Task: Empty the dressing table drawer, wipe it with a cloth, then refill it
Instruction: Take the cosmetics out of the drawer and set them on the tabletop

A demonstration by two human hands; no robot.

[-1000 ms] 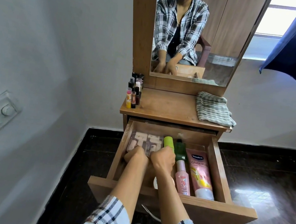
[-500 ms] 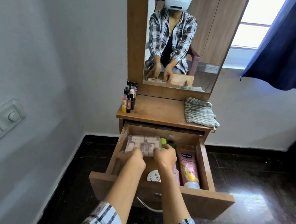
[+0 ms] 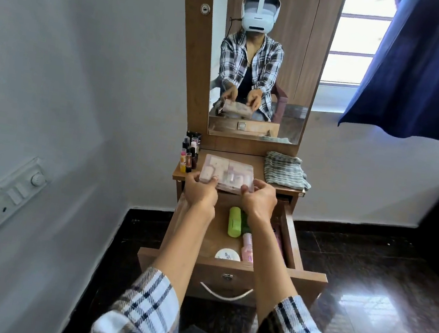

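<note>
A flat clear makeup box [image 3: 228, 173] with pale compartments is held above the front edge of the dressing table top [image 3: 257, 165]. My left hand [image 3: 200, 191] grips its near left corner and my right hand [image 3: 259, 198] grips its near right corner. Below, the wooden drawer [image 3: 291, 243] stands pulled out. Inside it lie a lime green bottle [image 3: 234, 222], a pink bottle [image 3: 247, 247], a white round jar [image 3: 227, 254] and a dark green item partly hidden by my right wrist. A striped cloth [image 3: 286, 170] lies folded on the table top at the right.
Several small lipsticks and bottles [image 3: 190, 152] stand at the table top's left back corner. A mirror [image 3: 263, 60] rises behind the top. A switch panel [image 3: 2, 199] is on the left wall. A blue curtain [image 3: 426, 68] hangs at the upper right over dark glossy floor.
Both hands have lifted the clear makeup box out of the drawer and carried it up and forward to the table top's front edge. The drawer's left half is now bare.
</note>
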